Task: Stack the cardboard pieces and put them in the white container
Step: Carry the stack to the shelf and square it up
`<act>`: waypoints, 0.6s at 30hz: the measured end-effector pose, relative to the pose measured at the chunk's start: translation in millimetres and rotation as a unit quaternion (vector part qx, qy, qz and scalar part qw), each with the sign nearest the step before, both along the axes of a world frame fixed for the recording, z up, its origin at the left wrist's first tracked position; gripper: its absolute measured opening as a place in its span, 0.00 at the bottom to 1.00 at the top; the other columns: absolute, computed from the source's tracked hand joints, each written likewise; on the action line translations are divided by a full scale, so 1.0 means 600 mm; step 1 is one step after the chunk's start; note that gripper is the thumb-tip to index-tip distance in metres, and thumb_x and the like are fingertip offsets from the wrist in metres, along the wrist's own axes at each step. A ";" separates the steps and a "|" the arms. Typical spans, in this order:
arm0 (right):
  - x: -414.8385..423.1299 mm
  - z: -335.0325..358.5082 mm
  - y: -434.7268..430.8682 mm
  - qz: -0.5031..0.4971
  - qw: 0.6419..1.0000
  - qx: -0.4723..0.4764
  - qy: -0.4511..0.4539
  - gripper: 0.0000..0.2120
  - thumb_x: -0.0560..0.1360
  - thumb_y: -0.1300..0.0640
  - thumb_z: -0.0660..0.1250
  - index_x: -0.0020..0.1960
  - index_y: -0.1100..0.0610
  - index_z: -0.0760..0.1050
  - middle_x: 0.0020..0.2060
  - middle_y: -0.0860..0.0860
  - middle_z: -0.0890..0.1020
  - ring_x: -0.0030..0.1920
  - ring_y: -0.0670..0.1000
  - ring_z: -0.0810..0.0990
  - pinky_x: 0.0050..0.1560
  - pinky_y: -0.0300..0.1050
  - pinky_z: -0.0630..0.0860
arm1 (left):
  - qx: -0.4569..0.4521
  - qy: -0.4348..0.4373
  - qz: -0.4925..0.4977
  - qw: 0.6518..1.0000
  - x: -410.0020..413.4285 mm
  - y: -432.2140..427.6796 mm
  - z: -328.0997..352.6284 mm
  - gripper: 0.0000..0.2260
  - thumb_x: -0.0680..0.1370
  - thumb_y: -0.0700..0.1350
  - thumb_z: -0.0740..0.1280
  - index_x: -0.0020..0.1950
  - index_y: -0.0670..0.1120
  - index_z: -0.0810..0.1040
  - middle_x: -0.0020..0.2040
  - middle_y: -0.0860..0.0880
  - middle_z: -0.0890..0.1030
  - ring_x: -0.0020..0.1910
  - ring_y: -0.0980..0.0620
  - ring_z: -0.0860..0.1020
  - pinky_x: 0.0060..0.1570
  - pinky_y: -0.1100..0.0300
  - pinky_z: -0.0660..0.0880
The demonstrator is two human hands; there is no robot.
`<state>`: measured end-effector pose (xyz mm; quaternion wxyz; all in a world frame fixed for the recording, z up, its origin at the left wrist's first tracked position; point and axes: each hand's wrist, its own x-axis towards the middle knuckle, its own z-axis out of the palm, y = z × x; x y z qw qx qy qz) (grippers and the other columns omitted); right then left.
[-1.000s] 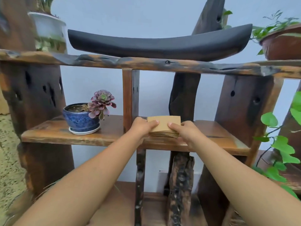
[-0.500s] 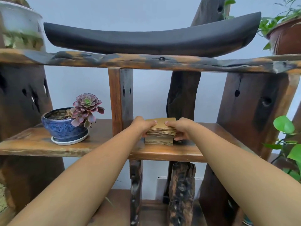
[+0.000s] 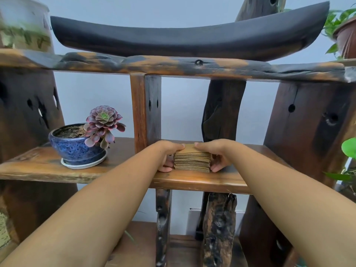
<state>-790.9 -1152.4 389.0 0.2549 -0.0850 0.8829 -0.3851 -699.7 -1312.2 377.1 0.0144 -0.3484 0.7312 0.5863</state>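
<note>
A stack of brown cardboard pieces (image 3: pixel 192 162) rests on the middle wooden shelf (image 3: pixel 202 180), its layered edges facing me. My left hand (image 3: pixel 167 155) grips the stack's left side, thumb low and fingers over the top edge. On the right side my right hand (image 3: pixel 215 154) holds it the same way. The stack's bottom sits on the shelf board. No white container for the pieces is in view, unless it is the white pot at the upper left.
A blue glazed pot with a purple succulent (image 3: pixel 81 145) stands on the shelf to the left. An upright wooden post (image 3: pixel 145 110) rises just behind my left hand. A long black curved piece (image 3: pixel 188 35) lies on the top shelf. A white pot (image 3: pixel 23 22) stands upper left, leafy plants (image 3: pixel 342 26) at right.
The stack has come down from a raised hold onto the shelf board, with my hands sliding lower along its sides. The camera has moved closer and lower.
</note>
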 end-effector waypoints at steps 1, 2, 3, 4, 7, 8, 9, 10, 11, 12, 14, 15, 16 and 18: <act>-0.001 0.004 0.000 0.000 1.000 -0.005 -0.007 0.36 0.69 0.33 0.70 0.64 0.59 0.70 0.54 0.61 0.79 0.50 0.60 0.85 0.48 0.52 0.85 | 0.010 -0.007 0.000 1.000 0.001 -0.002 0.005 0.31 0.75 0.60 0.72 0.70 0.43 0.73 0.59 0.41 0.83 0.57 0.44 0.82 0.54 0.50 0.81; -0.001 0.009 -0.001 0.000 1.000 -0.012 -0.013 0.35 0.70 0.34 0.70 0.64 0.60 0.69 0.52 0.61 0.79 0.50 0.61 0.84 0.47 0.53 0.85 | 0.016 -0.015 -0.002 1.000 0.002 -0.002 0.011 0.34 0.75 0.61 0.71 0.73 0.41 0.70 0.61 0.39 0.81 0.58 0.42 0.81 0.53 0.48 0.81; -0.002 0.013 -0.001 0.000 1.000 -0.016 -0.016 0.35 0.71 0.36 0.70 0.65 0.60 0.69 0.52 0.62 0.79 0.50 0.62 0.84 0.48 0.54 0.85 | 0.017 -0.024 -0.009 1.000 0.002 -0.002 0.017 0.36 0.76 0.60 0.71 0.76 0.41 0.66 0.63 0.38 0.80 0.59 0.41 0.81 0.53 0.47 0.82; -0.002 0.016 -0.002 0.003 1.000 -0.012 -0.016 0.34 0.72 0.37 0.70 0.65 0.61 0.69 0.52 0.63 0.80 0.51 0.62 0.84 0.51 0.55 0.85 | 0.013 -0.034 -0.018 0.999 0.001 -0.001 0.023 0.37 0.77 0.60 0.70 0.77 0.40 0.64 0.63 0.36 0.80 0.59 0.39 0.82 0.53 0.46 0.82; 0.000 0.019 -0.008 0.010 1.000 0.019 -0.010 0.29 0.76 0.42 0.69 0.66 0.62 0.71 0.56 0.63 0.81 0.54 0.62 0.84 0.59 0.55 0.82 | 0.001 -0.053 -0.041 0.998 -0.003 0.004 0.035 0.33 0.78 0.53 0.71 0.77 0.39 0.64 0.63 0.36 0.80 0.59 0.38 0.82 0.58 0.45 0.81; 0.000 0.018 -0.009 0.005 1.000 0.026 -0.010 0.28 0.76 0.44 0.69 0.66 0.63 0.71 0.56 0.63 0.82 0.55 0.61 0.84 0.60 0.54 0.82 | -0.004 -0.060 -0.042 0.997 -0.003 0.006 0.035 0.31 0.79 0.50 0.71 0.77 0.39 0.65 0.64 0.36 0.80 0.59 0.38 0.82 0.59 0.45 0.81; 0.000 0.017 -0.010 -0.002 0.999 0.031 -0.010 0.27 0.76 0.45 0.70 0.65 0.63 0.71 0.56 0.62 0.82 0.55 0.61 0.83 0.60 0.54 0.81 | -0.004 -0.066 -0.039 0.997 -0.003 0.007 0.034 0.30 0.79 0.48 0.72 0.76 0.39 0.65 0.64 0.36 0.80 0.60 0.39 0.81 0.60 0.45 0.80; -0.001 0.016 -0.008 -0.012 0.999 0.032 -0.013 0.26 0.76 0.45 0.70 0.63 0.63 0.72 0.54 0.62 0.82 0.55 0.60 0.83 0.60 0.53 0.81 | 0.000 -0.068 -0.034 0.997 -0.004 0.008 0.031 0.30 0.78 0.46 0.72 0.76 0.39 0.65 0.64 0.37 0.80 0.59 0.40 0.81 0.60 0.46 0.80; -0.002 0.014 -0.006 -0.026 0.999 0.028 -0.020 0.24 0.75 0.46 0.71 0.60 0.64 0.72 0.52 0.62 0.82 0.53 0.60 0.83 0.59 0.53 0.81 | 0.009 -0.066 -0.026 0.997 -0.005 0.009 0.028 0.30 0.78 0.45 0.72 0.76 0.40 0.65 0.64 0.38 0.80 0.57 0.40 0.80 0.59 0.45 0.78; -0.004 0.011 -0.004 -0.040 0.999 0.021 -0.029 0.23 0.74 0.46 0.72 0.55 0.65 0.73 0.50 0.62 0.82 0.51 0.59 0.82 0.57 0.53 0.81 | 0.019 -0.062 -0.018 0.998 -0.005 0.008 0.024 0.30 0.78 0.44 0.72 0.77 0.40 0.65 0.64 0.39 0.80 0.56 0.41 0.79 0.60 0.44 0.77; -0.006 0.004 0.001 -0.063 0.997 -0.003 -0.048 0.22 0.73 0.46 0.74 0.47 0.64 0.71 0.46 0.60 0.82 0.49 0.58 0.82 0.54 0.52 0.80 | 0.033 -0.054 -0.010 0.998 -0.004 0.009 0.020 0.30 0.78 0.42 0.73 0.76 0.40 0.65 0.63 0.40 0.80 0.58 0.41 0.79 0.64 0.44 0.74; -0.007 0.001 0.002 -0.071 0.996 -0.021 -0.059 0.22 0.72 0.47 0.75 0.45 0.64 0.70 0.47 0.60 0.81 0.50 0.58 0.82 0.54 0.52 0.79 | 0.034 -0.053 -0.010 0.998 -0.004 0.009 0.019 0.29 0.77 0.42 0.73 0.76 0.40 0.66 0.61 0.40 0.81 0.58 0.42 0.79 0.65 0.45 0.73; -0.008 -0.003 0.003 -0.078 0.993 -0.045 -0.072 0.21 0.72 0.49 0.75 0.44 0.64 0.69 0.48 0.59 0.81 0.52 0.58 0.81 0.56 0.53 0.79 | 0.031 -0.050 -0.011 0.998 -0.004 0.009 0.019 0.28 0.77 0.42 0.73 0.74 0.40 0.67 0.59 0.40 0.81 0.58 0.42 0.78 0.65 0.46 0.73; -0.007 -0.010 0.007 -0.088 0.985 -0.104 -0.107 0.19 0.71 0.54 0.76 0.46 0.64 0.69 0.50 0.59 0.80 0.56 0.58 0.81 0.59 0.54 0.79 | 0.029 -0.045 -0.010 0.998 -0.003 0.010 0.019 0.26 0.77 0.42 0.74 0.72 0.39 0.70 0.57 0.40 0.81 0.59 0.43 0.79 0.66 0.48 0.74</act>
